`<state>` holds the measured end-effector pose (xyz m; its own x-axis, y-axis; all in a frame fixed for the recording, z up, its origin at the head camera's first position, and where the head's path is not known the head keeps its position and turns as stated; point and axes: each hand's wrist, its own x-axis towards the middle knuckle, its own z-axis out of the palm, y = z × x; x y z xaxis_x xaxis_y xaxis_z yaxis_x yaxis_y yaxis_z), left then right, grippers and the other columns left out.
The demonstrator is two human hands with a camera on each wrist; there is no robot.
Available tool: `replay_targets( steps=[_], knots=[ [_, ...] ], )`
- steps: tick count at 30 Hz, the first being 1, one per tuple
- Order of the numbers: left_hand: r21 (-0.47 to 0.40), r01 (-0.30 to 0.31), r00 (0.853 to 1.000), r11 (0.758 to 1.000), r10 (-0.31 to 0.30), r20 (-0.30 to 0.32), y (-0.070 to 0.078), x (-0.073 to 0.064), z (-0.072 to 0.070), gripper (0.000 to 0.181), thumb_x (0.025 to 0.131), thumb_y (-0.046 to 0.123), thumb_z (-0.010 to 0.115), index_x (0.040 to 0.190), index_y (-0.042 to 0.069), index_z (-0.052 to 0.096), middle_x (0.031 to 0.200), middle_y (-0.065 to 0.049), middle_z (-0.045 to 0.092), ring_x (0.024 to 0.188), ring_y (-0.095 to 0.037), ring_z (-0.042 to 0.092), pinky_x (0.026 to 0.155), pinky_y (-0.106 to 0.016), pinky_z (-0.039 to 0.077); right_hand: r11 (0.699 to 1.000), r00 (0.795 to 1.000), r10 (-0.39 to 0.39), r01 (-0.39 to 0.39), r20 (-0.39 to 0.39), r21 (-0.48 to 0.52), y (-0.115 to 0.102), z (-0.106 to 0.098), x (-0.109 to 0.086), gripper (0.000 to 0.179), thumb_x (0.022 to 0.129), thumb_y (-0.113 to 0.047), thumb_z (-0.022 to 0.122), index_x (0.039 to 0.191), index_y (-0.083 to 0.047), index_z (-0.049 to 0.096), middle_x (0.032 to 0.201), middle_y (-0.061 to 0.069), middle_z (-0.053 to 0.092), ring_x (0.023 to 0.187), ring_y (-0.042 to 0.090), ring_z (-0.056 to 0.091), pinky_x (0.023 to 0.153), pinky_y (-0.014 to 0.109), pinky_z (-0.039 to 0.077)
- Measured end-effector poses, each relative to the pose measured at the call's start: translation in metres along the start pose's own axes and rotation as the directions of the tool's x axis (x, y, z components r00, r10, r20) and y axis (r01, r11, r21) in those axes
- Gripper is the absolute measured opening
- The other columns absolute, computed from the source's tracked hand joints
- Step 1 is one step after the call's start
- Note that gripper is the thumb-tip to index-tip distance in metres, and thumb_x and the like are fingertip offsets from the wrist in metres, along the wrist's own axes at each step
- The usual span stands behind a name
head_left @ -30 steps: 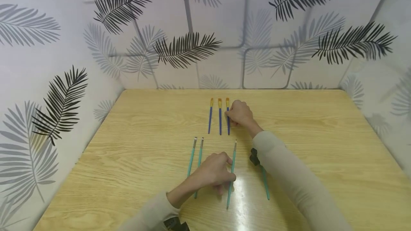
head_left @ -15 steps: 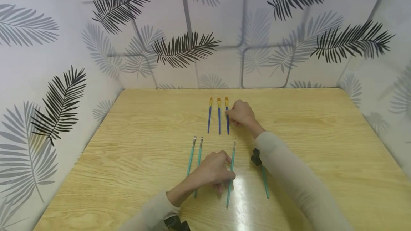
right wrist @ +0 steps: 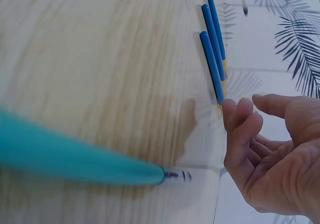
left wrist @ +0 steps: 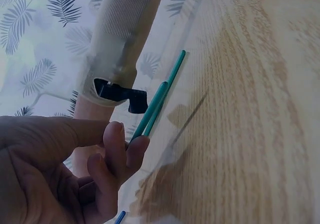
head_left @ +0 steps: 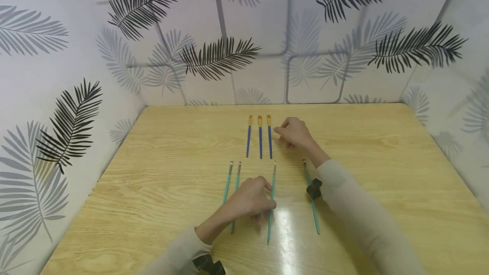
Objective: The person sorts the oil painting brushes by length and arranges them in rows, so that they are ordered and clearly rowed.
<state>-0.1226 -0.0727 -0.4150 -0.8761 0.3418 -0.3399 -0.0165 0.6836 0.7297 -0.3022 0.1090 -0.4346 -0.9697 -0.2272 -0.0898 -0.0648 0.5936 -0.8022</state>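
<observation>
My left hand (head_left: pixel 252 198) pinches a slim teal paintbrush (head_left: pixel 273 179) between thumb and fingers, bristles pointing away from me; its teal handle (left wrist: pixel 150 111) stands clear of the wood in the left wrist view. Just right of a row of three blue paintbrushes with golden bristles, my right hand (head_left: pixel 296 134) hovers, fingers loosely bent and holding nothing. The nearest blue paintbrush (head_left: pixel 270 141) lies a small gap from its fingertips; beside it lie the middle one (head_left: pixel 260 141) and the left one (head_left: pixel 248 139).
Two more teal paintbrushes lie left of centre, one outermost (head_left: pixel 227 188) and one (head_left: pixel 237 177) partly under my left wrist. Another teal paintbrush (head_left: pixel 315 217) lies beneath the camera (head_left: pixel 314 189) on my right wrist. Leaf-patterned walls (head_left: pixel 252 79) border the wooden table (head_left: pixel 172 147).
My right hand has let go of the right-hand blue paintbrush and moved slightly right. The left hand has shifted a little left with its teal paintbrush.
</observation>
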Motion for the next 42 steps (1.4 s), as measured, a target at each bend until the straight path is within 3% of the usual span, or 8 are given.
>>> replay_targets(
  steps=[9,21,32,42],
  knots=[
    [-0.029,0.006,1.000,1.000,-0.007,-0.021,-0.007,0.000,-0.006,0.050,0.086,0.002,0.069,0.134,-0.009,0.059,0.065,-0.004,0.071,0.045,-0.022,0.069,0.042,-0.024,0.051,0.998,0.999,-0.004,0.001,0.053,0.059,0.001,-0.009,-0.013,0.037,0.104,-0.027,0.063,0.122,0.005,0.059,0.098,0.022,0.076,0.056,0.026,0.069,0.052,0.032,0.058],
    [-0.109,0.014,1.000,0.994,-0.016,-0.020,-0.017,-0.001,-0.019,0.055,0.088,0.003,0.067,0.139,-0.012,0.053,0.068,-0.004,0.073,0.042,-0.017,0.066,0.040,-0.024,0.050,0.994,0.996,-0.017,0.008,0.089,0.108,0.002,-0.022,-0.028,0.045,0.105,-0.030,0.062,0.132,0.004,0.056,0.107,0.026,0.074,0.056,0.023,0.067,0.051,0.029,0.055],
    [-0.101,0.045,0.998,0.994,-0.048,-0.029,-0.023,-0.001,-0.027,0.055,0.089,0.006,0.069,0.139,-0.011,0.053,0.070,-0.005,0.073,0.042,-0.016,0.065,0.040,-0.021,0.047,0.991,0.995,0.012,-0.024,0.095,0.128,0.004,-0.027,-0.041,0.043,0.104,-0.028,0.064,0.132,0.004,0.057,0.109,0.027,0.074,0.057,0.022,0.064,0.052,0.032,0.055],
    [-0.110,0.013,1.000,0.994,-0.014,-0.010,-0.027,-0.003,-0.028,0.054,0.090,0.004,0.067,0.139,-0.013,0.051,0.071,-0.008,0.074,0.040,-0.013,0.062,0.040,-0.021,0.049,0.987,0.992,0.027,-0.045,0.121,0.156,0.012,-0.036,-0.052,0.042,0.102,-0.025,0.066,0.130,0.005,0.056,0.108,0.029,0.072,0.052,0.019,0.062,0.048,0.028,0.052]
  ],
)
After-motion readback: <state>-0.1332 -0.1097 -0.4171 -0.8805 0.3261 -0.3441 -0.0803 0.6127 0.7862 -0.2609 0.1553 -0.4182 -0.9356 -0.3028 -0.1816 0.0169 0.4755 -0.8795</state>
